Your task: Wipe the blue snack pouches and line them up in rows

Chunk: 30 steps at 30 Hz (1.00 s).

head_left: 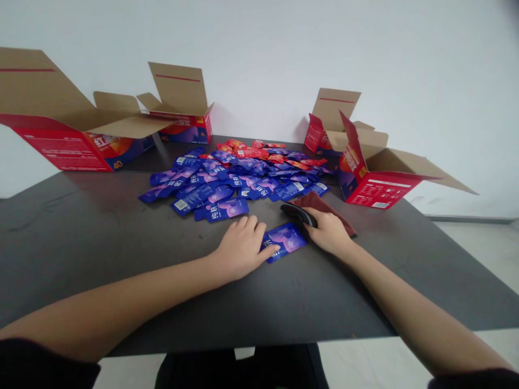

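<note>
Pouch (290,239), blue and printed, lies on the tabletop (259,316) in front of the person, between the two hands. The left grip (243,247) closes loosely over its left end, thumb laid on the printed face and fingers curled at the far edge; how firmly it pinches, I cannot tell. The right grip (329,229) wraps around a black handheld device (298,212) just beyond the pouch's right end, above a brown sheet (325,204) (possibly cloth).

The pouch looks light and thin, its glossy skin probably a little slippery and its body soft enough to bend. It seems hardly fragile, though a hard squeeze in the middle could crease it or strain a seam. An end or a flat edge is likely the best hold, with the thumb above and fingertips beneath.

The same should go for the blue pouches in the heap (247,178) behind, where overlapping slick faces may slide together. Cartons (377,190) stand with their flaps up on both sides.
</note>
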Motion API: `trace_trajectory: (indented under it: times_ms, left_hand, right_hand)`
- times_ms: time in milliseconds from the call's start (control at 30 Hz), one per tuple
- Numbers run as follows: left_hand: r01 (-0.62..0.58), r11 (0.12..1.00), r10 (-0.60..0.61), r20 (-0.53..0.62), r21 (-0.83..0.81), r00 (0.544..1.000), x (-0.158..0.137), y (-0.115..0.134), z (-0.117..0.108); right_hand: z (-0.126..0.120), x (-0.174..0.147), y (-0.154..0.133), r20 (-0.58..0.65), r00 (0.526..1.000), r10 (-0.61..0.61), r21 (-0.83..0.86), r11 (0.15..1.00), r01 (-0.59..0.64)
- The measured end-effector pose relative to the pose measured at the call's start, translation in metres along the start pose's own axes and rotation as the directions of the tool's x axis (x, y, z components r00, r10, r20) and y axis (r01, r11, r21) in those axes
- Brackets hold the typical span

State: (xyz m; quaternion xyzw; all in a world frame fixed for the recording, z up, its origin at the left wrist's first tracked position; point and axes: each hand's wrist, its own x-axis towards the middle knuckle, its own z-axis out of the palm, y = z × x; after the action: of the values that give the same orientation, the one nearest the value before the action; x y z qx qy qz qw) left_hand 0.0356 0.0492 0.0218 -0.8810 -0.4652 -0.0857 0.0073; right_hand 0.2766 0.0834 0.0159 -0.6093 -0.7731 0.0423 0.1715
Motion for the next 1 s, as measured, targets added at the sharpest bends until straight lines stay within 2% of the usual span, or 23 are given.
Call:
trace_trajectory:
  times_ms: [133,267,367,433,500,667,833,900,1000]
  left_hand:
    - [0.031,0.991,-0.026,0.042,-0.132,0.999,0.010,-0.007,0.012]
    - [0.067,0.974,-0.058,0.048,-0.217,0.997,0.013,-0.008,0.008]
    - [-0.079,0.996,0.078,-0.034,-0.033,0.996,0.012,-0.008,0.001]
    - [-0.190,0.971,0.196,-0.029,0.144,0.980,0.009,-0.004,0.000]
    - [-0.215,0.948,0.219,0.008,0.236,0.976,0.004,0.001,0.004]
    - [-0.147,0.974,0.142,0.046,0.174,0.989,-0.010,0.013,0.012]
    - [-0.116,0.982,0.113,0.027,0.149,0.993,-0.016,0.018,0.012]
    - [-0.121,0.981,0.117,0.031,0.153,0.993,-0.016,0.019,0.011]
    - [-0.113,0.980,0.108,0.035,0.165,0.994,-0.017,0.021,0.009]
  right_hand:
    - [-0.003,-0.002,-0.004,0.015,1.000,-0.001,-0.012,1.000,0.001]
    - [-0.005,-0.002,-0.005,0.030,1.000,0.008,0.002,1.000,-0.008]
    - [-0.006,-0.002,-0.004,0.021,1.000,0.006,0.008,1.000,-0.006]
    - [-0.006,-0.002,-0.004,0.015,1.000,0.008,0.007,1.000,-0.008]
    - [-0.005,-0.001,-0.002,0.013,1.000,0.013,0.006,1.000,-0.013]
    - [-0.004,-0.001,0.000,-0.004,1.000,0.005,0.007,1.000,-0.005]
    - [0.004,-0.007,-0.007,-0.209,0.976,-0.066,0.074,0.994,0.083]
    - [0.013,-0.008,-0.012,-0.195,0.970,-0.142,0.089,0.983,0.162]
    - [0.026,-0.007,-0.016,-0.095,0.968,-0.234,0.033,0.971,0.238]
